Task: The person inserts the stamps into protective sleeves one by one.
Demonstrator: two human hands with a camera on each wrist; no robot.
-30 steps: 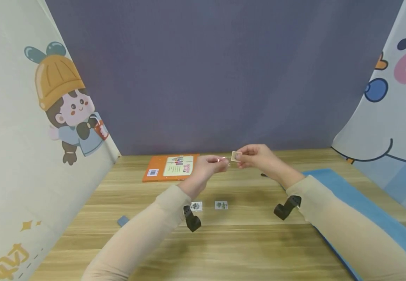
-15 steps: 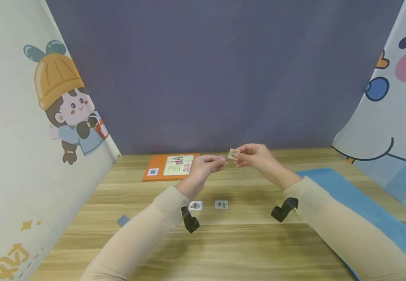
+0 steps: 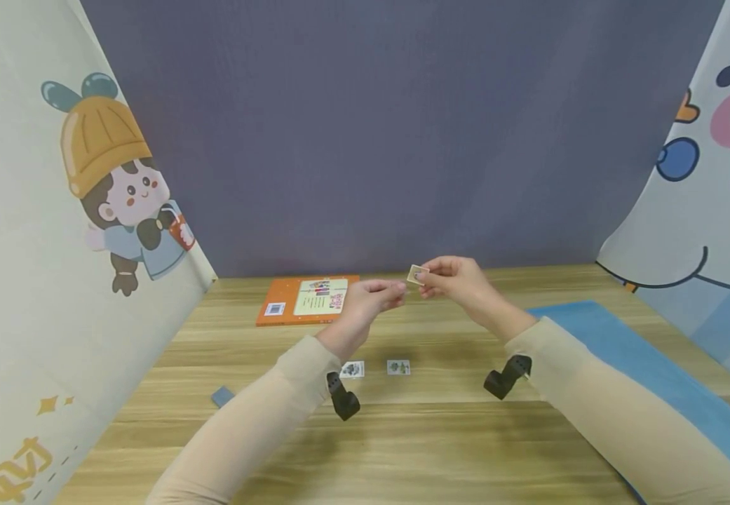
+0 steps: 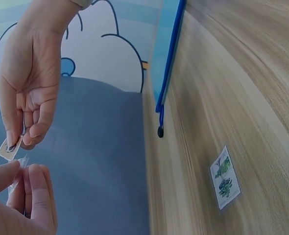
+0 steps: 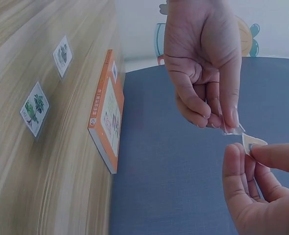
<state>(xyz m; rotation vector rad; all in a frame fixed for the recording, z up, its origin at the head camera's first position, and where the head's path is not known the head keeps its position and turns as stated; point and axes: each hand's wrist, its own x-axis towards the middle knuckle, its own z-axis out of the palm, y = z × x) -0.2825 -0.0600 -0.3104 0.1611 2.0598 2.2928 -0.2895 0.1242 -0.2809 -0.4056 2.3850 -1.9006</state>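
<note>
My sleeves: long, beige, close-fitting, down to both my wrists.
My left hand [image 3: 367,300]: bare, a black camera mount strapped under its wrist.
My right hand [image 3: 459,283]: bare, the same black mount.

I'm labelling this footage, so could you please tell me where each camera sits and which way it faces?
Head: looks forward and down over the table; both sleeved arms show.
Left wrist: faces the left hand pinching a clear sleeve.
Right wrist: faces the right hand pinching a small stamp.
All three views show both hands.
</note>
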